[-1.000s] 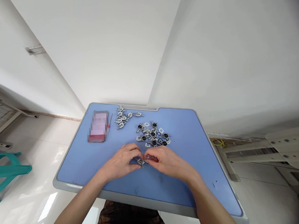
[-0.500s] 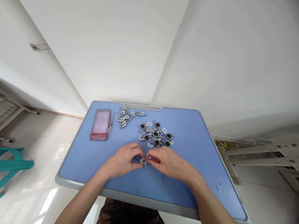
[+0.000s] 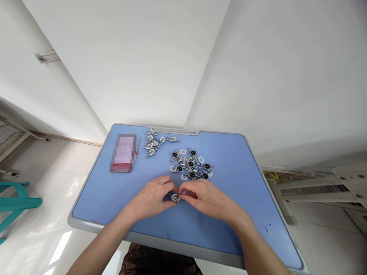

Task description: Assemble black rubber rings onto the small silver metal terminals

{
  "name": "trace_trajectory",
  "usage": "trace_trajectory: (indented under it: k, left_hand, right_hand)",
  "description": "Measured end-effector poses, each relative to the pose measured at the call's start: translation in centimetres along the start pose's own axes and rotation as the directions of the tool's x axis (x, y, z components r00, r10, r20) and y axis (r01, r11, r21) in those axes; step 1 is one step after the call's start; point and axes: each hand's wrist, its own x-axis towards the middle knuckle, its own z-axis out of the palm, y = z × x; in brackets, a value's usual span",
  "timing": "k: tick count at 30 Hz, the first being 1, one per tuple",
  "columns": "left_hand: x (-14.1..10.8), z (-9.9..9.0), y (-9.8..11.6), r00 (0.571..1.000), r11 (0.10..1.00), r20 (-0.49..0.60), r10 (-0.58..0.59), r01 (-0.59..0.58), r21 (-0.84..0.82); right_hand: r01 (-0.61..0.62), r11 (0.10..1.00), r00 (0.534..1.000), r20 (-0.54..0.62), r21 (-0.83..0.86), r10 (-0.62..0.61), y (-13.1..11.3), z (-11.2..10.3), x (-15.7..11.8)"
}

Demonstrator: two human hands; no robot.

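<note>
1. OK so call the held piece the clock's centre: it's a small metal fitting (image 3: 175, 197), around the middle of the blue table (image 3: 97, 198), sitting between two hands; can't tell if it rests on the surface or hangs just above
2. Left hand (image 3: 152, 197) comes in from 9 o'clock, thumb and forefinger curled in a narrow pinch around the fitting
3. Right hand (image 3: 208, 197) is at 3 o'clock, fingers closed on a see-through reddish thing (image 3: 188, 193), mostly covered so no clue what it is; can't tell if its fingertips touch the fitting too
4. Handling-wise, my guess is light enough for fingertips but properly stiff, zero squish, hard to break, maybe a bit slippery if the metal is oily
5. Best hold imo is the edges of its flat plate, thumb near 8 and finger near 12, leaving the middle open; grabbing the thin rod poking out would probably let it twist
6. Around it: a heap of black-capped parts (image 3: 190, 164) at 1 o'clock, with a pale gasket (image 3: 183, 152) that's likely thin and bendy, and similar fittings (image 3: 152, 143) at 11
7. Further toward 11 there's a thin red-ended tool (image 3: 136, 152), and a pixelated slab (image 3: 123, 152) nearer 10
</note>
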Motion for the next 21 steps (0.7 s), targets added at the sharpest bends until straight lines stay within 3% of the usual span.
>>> trace_trajectory:
  k: [6,13,21]
  left_hand:
    - [0.05,0.11,0.05,1.000,0.999,-0.004,0.018,-0.018,0.036]
    - [-0.06,0.25,-0.01,1.000,0.999,-0.016,0.015,-0.014,0.035]
    - [-0.10,0.44,-0.14,0.999,0.999,-0.014,0.030,-0.029,0.041]
  right_hand:
    - [-0.029,0.999,0.998,-0.057,0.027,0.030,0.28,-0.31,-0.19]
    - [-0.053,0.999,0.998,-0.043,0.012,0.054,0.16,-0.34,-0.12]
    - [-0.093,0.981,0.986,-0.119,0.170,0.114,0.22,-0.94,-0.74]
